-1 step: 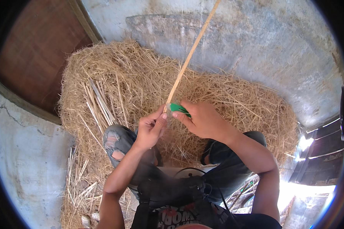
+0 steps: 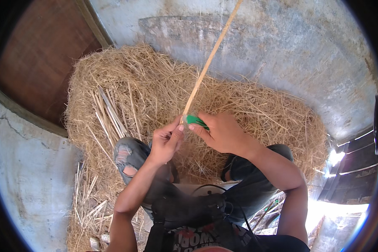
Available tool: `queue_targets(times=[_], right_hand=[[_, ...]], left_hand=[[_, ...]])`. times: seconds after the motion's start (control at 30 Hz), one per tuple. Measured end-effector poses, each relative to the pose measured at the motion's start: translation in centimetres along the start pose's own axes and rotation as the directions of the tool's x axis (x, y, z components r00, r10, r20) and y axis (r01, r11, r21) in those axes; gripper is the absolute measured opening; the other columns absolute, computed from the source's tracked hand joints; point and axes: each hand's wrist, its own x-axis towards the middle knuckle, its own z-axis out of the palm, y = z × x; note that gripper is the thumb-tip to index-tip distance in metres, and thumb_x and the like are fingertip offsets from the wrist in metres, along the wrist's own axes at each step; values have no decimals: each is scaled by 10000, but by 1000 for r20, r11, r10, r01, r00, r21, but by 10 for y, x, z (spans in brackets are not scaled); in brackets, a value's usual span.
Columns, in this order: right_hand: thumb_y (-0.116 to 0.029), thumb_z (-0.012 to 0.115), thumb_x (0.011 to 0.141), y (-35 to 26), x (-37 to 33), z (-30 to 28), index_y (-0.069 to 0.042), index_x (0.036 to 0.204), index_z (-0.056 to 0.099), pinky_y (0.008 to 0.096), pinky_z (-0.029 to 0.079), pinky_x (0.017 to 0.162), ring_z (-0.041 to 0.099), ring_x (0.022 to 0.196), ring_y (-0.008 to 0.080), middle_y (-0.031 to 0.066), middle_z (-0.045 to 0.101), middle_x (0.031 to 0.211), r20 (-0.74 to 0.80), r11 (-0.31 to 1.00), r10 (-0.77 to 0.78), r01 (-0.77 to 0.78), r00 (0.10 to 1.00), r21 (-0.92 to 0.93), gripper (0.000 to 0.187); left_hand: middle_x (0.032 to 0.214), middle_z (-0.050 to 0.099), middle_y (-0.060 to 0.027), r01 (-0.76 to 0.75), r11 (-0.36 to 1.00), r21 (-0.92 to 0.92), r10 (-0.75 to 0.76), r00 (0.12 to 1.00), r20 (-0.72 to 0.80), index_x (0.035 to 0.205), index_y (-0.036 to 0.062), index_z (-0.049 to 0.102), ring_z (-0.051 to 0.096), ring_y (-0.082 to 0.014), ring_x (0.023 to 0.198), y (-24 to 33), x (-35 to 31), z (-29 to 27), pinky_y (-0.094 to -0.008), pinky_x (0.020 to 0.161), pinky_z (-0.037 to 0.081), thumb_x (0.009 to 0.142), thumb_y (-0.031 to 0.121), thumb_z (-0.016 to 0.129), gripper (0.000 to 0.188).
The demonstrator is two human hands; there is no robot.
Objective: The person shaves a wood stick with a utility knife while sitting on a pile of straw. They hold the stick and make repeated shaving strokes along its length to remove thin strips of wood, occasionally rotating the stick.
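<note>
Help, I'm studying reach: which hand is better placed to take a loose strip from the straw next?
Probably the left hand: it is nearer the loose strips, though it pinches the long strip; the right hand is farther across, holding the green object.

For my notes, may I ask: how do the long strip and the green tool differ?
The strip is tan, the tool green. The strip is long, reaching the picture's top edge; the tool's visible part is shorter. Both are held: the strip in the left hand, the tool in the right hand.
</note>
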Motion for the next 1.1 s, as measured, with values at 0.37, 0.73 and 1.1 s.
queue_targets(times=[0.37,0.73,1.1], right_hand=[[-442,581,1030,-6,11,16,-49,1006,638,518,478,507,627,564,433,189,625,622,-42,999,-17,16,999,-28,397],[-446,390,1121,65,43,-52,-23,1013,642,414,475,517,504,489,197,63,524,609,-160,947,308,-318,938,-36,504],[-457,558,1040,-28,-3,16,-47,878,622,517,483,497,639,544,416,200,604,584,57,998,-58,55,997,38,445]], left_hand=[[606,382,66,55,998,-11,-54,998,15,1414,-4,573,305,-30,463,3,-6,-7,-232,427,241,1119,206,496,370],[582,363,64,232,972,24,-232,972,21,1506,31,513,322,-34,468,2,-87,-22,-231,428,252,1109,149,508,414],[592,346,76,136,985,-110,-141,989,-37,1518,29,494,291,-31,453,10,-64,-5,-235,426,224,1118,161,486,422]])
